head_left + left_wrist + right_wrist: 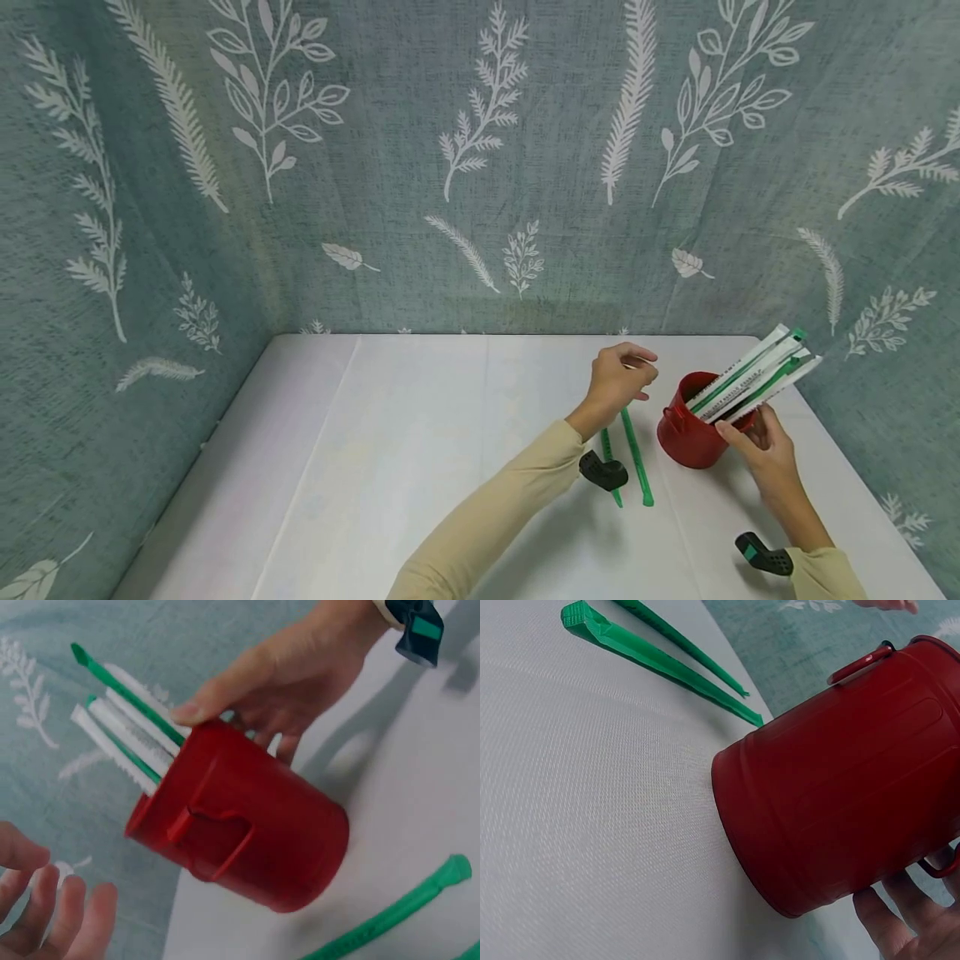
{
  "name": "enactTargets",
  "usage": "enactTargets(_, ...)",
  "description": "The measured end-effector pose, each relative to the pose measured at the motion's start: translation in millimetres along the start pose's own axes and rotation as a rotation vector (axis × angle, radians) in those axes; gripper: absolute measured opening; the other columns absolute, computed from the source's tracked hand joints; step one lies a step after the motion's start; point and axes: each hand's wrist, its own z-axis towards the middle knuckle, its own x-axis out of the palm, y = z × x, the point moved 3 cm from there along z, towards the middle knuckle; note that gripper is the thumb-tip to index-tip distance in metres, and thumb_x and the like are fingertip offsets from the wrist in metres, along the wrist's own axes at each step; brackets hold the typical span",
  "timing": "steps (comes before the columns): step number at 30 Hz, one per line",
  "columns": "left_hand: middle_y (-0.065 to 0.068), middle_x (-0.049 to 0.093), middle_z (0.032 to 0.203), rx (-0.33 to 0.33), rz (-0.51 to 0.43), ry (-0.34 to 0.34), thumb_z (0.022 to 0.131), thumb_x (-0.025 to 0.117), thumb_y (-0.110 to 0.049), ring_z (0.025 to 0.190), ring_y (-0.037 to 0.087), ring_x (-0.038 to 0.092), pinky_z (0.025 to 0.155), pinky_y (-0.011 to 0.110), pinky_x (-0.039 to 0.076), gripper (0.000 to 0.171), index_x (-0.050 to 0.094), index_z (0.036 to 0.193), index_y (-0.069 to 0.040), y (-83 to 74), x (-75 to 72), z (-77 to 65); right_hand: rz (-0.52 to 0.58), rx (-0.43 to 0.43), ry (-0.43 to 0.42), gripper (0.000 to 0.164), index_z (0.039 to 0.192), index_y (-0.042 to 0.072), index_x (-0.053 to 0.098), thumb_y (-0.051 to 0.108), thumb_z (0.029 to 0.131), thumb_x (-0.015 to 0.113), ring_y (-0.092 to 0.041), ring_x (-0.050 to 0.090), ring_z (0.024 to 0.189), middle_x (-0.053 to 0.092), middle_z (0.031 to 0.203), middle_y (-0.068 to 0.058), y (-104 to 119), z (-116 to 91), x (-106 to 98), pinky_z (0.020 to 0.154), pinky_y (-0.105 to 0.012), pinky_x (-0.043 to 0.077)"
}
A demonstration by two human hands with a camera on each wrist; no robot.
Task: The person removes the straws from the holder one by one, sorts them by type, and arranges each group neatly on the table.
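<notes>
A small red metal bucket (686, 443) with side handles tilts at the right of the table. Slim paper-wrapped sticks (746, 382), white and green, lean out of its mouth. My right hand (771, 457) grips the bucket by its rim, thumb on the near side. In the left wrist view that thumb presses close to the sticks (127, 731). My left hand (617, 377), fingers loosely bent and holding nothing, hovers to the left of the bucket. Below it lie two green wrapped sticks (637, 458) on the table.
The white table (405, 433) ends against a grey-green leaf-patterned cloth (390, 167) at the back and sides. A black wrist device (603, 472) overlaps one green stick in the head view; another black device (763, 554) is by the right sleeve.
</notes>
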Motion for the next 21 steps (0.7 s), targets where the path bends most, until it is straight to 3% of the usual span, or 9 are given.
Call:
enactTargets(8, -0.003, 0.060, 0.076, 0.082, -0.006, 0.043, 0.086, 0.064, -0.001, 0.065, 0.007, 0.061, 0.055, 0.027, 0.057, 0.012, 0.070, 0.093, -0.009, -9.1, 7.2, -1.3, -0.003, 0.022, -0.006, 0.068, 0.151, 0.028, 0.020, 0.020, 0.095, 0.058, -0.009, 0.041, 0.125, 0.035, 0.149, -0.001, 0, -1, 0, 0.085, -0.005, 0.040)
enactTargets(16, -0.006, 0.061, 0.079, 0.123, 0.013, 0.118, 0.087, 0.063, -0.004, 0.068, 0.009, 0.063, 0.058, 0.023, 0.056, 0.014, 0.070, 0.098, -0.010, -17.1, 17.5, -0.8, 0.023, 0.002, -0.011, 0.067, 0.151, 0.026, 0.022, 0.017, 0.095, 0.058, 0.003, 0.041, 0.114, 0.038, 0.145, 0.002, 0, -2, 1, 0.081, -0.003, 0.041)
enactTargets(21, -0.007, 0.064, 0.085, 0.157, 0.067, 0.149, 0.087, 0.066, -0.009, 0.071, 0.002, 0.061, 0.061, 0.018, 0.053, 0.015, 0.069, 0.102, -0.012, -22.2, 26.8, -1.0, 0.031, -0.002, -0.007, 0.068, 0.151, 0.025, 0.022, 0.016, 0.094, 0.058, 0.006, 0.041, 0.111, 0.041, 0.140, 0.009, 0, -1, -1, 0.081, -0.003, 0.040)
